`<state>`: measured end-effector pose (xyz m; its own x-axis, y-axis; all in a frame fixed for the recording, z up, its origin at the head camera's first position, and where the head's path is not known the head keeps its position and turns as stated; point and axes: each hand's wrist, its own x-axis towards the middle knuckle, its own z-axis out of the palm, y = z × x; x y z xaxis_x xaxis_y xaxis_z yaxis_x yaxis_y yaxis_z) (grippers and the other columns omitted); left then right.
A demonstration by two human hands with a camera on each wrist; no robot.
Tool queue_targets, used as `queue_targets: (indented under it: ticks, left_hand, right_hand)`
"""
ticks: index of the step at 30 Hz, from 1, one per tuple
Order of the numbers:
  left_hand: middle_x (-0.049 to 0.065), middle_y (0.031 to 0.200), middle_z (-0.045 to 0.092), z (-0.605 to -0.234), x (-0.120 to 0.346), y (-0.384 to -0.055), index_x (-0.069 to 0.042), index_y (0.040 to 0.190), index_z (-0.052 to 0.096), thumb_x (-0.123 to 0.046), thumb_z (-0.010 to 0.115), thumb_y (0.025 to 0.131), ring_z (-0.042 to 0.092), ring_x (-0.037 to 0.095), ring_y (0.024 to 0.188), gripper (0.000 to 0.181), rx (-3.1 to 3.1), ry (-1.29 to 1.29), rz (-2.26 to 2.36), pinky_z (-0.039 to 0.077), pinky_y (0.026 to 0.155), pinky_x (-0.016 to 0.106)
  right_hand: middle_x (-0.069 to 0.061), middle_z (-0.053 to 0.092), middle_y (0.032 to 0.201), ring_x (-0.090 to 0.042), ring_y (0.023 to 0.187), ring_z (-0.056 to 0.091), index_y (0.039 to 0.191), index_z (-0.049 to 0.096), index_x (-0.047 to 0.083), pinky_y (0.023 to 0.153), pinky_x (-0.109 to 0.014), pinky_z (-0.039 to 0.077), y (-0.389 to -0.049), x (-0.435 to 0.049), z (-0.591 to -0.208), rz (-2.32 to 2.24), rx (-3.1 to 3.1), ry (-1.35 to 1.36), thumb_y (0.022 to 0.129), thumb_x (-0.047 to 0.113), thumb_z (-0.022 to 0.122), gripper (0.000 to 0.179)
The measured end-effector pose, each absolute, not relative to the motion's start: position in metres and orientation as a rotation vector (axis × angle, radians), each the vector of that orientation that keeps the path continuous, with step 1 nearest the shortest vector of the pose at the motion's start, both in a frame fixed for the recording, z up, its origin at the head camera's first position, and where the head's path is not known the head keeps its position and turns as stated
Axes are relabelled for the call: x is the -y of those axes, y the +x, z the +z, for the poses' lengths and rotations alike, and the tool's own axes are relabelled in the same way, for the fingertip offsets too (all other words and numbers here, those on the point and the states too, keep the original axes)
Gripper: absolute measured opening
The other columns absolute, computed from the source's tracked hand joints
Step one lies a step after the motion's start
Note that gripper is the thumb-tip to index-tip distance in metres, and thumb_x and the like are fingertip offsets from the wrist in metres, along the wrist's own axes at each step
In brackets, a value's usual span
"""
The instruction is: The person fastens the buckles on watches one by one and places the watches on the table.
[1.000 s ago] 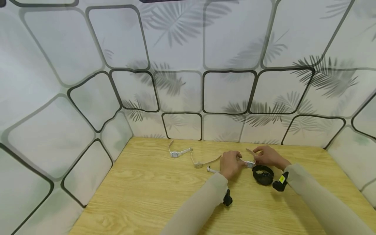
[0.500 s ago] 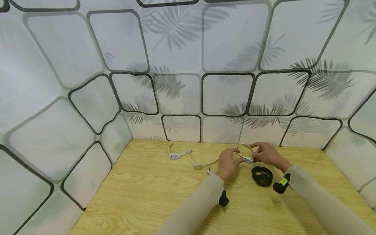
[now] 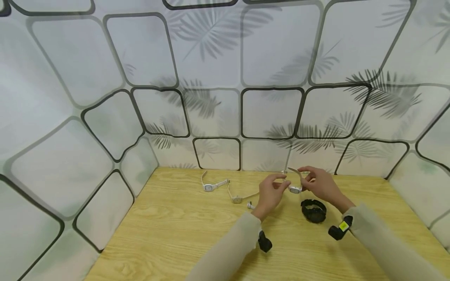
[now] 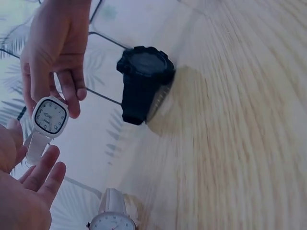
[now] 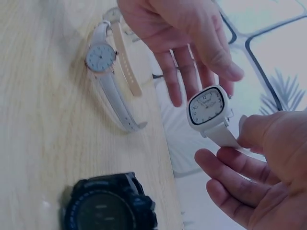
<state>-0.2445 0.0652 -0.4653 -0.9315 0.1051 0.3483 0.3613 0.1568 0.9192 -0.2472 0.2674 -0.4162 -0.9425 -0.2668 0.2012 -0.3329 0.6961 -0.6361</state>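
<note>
A white wristwatch with a rounded-square face (image 3: 295, 189) is held up off the table between both hands. My right hand (image 3: 321, 186) pinches one side of its strap (image 5: 221, 136) between thumb and fingers. On the other side, my left hand (image 3: 272, 194) holds the other strap, whose end shows above the fingers; parts of this grip are hidden. The watch face (image 4: 50, 116) points toward the wrist cameras. Below the right hand, a black chunky wristwatch (image 3: 314, 211) stands on the table with its strap looped.
Left of the hands lie a white wristwatch (image 3: 209, 187) and a pale-strapped one (image 3: 237, 199) with straps spread. A third watch (image 5: 100, 58), rose-gold rimmed, is partly behind my left hand in the head view. The wood table (image 3: 158, 234) meets a patterned cloth wall (image 3: 218, 152).
Both hands have lifted the white watch slightly and moved it left. Its straps now bend upward, and the face has tilted. The other watches stay put.
</note>
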Motion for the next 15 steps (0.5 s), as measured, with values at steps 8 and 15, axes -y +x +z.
queue_targets:
  ticks: [8, 15]
  left_hand:
    - [0.01, 0.102, 0.076, -0.454, -0.065, -0.236, -0.008, 0.107, 0.077, -0.008, 0.076, 0.094, 0.076, 0.018, 0.082, 0.013, 2.059, -0.393, -2.077, 0.058, 0.065, 0.023]
    - [0.019, 0.097, 0.074, -0.451, -0.062, -0.232, 0.001, 0.103, 0.075, 0.007, 0.073, 0.091, 0.076, 0.026, 0.083, 0.014, 1.897, -0.341, -2.325, 0.063, 0.074, 0.038]
  right_hand:
    - [-0.001, 0.072, 0.075, -0.015, 0.062, 0.068, 0.136, 0.06, 0.001, 0.048, -0.03, 0.049, -0.233, -0.262, -0.418, 1.08, 2.675, 0.495, 0.101, 0.01, 0.064, 0.037]
    - [-0.013, 0.073, 0.099, -0.018, 0.078, 0.075, 0.142, 0.058, 0.006, 0.073, -0.037, 0.062, -0.217, -0.258, -0.417, 1.198, 2.575, 0.451, 0.103, 0.017, 0.065, 0.041]
